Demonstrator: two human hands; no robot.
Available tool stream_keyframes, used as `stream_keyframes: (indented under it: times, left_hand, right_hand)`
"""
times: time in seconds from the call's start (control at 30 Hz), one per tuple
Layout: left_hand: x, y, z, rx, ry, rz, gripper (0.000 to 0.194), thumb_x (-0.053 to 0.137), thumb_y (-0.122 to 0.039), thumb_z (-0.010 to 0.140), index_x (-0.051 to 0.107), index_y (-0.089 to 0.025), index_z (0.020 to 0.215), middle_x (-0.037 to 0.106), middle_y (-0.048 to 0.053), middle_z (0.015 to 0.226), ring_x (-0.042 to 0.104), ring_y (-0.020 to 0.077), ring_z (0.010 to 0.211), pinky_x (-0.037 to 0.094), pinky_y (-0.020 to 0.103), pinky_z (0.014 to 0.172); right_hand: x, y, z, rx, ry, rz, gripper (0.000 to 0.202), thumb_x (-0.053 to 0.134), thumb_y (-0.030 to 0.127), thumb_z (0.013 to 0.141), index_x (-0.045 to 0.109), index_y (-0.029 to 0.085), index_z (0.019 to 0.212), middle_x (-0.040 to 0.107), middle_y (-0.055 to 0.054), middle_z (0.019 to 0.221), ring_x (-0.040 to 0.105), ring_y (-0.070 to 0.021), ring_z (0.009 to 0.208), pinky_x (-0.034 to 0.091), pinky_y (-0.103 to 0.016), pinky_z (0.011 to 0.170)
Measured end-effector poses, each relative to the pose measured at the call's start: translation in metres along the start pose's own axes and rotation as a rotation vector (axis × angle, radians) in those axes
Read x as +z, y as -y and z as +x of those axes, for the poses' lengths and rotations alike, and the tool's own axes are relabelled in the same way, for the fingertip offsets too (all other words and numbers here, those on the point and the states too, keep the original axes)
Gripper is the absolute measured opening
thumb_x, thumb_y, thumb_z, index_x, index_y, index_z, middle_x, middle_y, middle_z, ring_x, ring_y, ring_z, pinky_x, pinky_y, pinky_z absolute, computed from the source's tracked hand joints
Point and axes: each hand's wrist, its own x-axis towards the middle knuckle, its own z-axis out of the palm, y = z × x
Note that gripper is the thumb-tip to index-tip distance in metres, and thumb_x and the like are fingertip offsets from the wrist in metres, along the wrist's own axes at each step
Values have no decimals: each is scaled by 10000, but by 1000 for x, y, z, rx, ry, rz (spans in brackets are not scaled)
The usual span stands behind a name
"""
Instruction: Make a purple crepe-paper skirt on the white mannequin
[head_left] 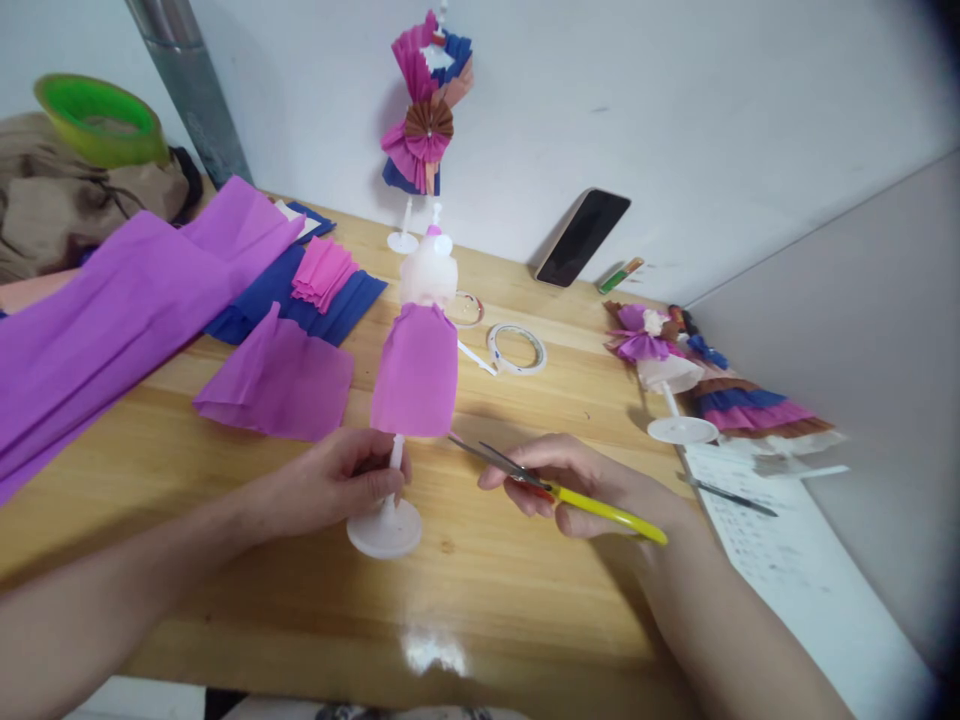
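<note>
A small white dress form [429, 275] stands in front of me on a round white base [385, 530], with a purple crepe paper skirt [418, 375] around its lower part. My left hand [345, 487] is closed around the stand's thin post, just below the skirt's hem. In my right hand [577, 480] is a pair of scissors [600, 510] with yellow handles. Their blades are slightly parted, and the tips point left at the skirt's lower right corner. Whether they touch the paper I cannot tell.
Purple crepe paper [142, 290] spreads across the left, near a folded purple piece [281, 385], blue paper [345, 310] and pink paper [324, 273]. Behind the form lie a tape roll [517, 348] and a leaning phone [583, 238]. Dressed forms stand at the back [427, 120] and right [649, 335].
</note>
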Motion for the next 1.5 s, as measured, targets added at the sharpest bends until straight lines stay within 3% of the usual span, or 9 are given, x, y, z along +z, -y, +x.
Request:
stream_keyframes:
  times: [0.7, 1.3, 1.5]
  left_hand:
    - [1, 2, 0, -18, -9, 32, 237, 553, -382, 793, 521, -160, 719, 490, -31, 622, 438, 100, 563, 321, 211, 510]
    - [-1, -1, 0, 20, -55, 255, 264, 501, -355, 829, 433, -185, 639, 373, -64, 569, 375, 79, 514, 273, 198, 453]
    - [-2, -2, 0, 33, -66, 310, 250, 501, -328, 828, 425, -187, 637, 354, -68, 571, 367, 75, 508, 273, 197, 454]
  right_hand:
    - [2, -5, 9, 20, -29, -6, 568, 670, 573, 819, 647, 109, 1146, 483, 24, 694, 418, -95, 615, 367, -243, 571]
    - [5, 0, 9, 138, -32, 61, 644, 710, 618, 754, 625, 100, 1127, 523, -6, 738, 458, -121, 670, 370, -267, 601]
    - [2, -4, 8, 86, -36, -17, 595, 692, 587, 791, 632, 106, 1135, 537, -8, 764, 461, -107, 667, 373, -252, 604]
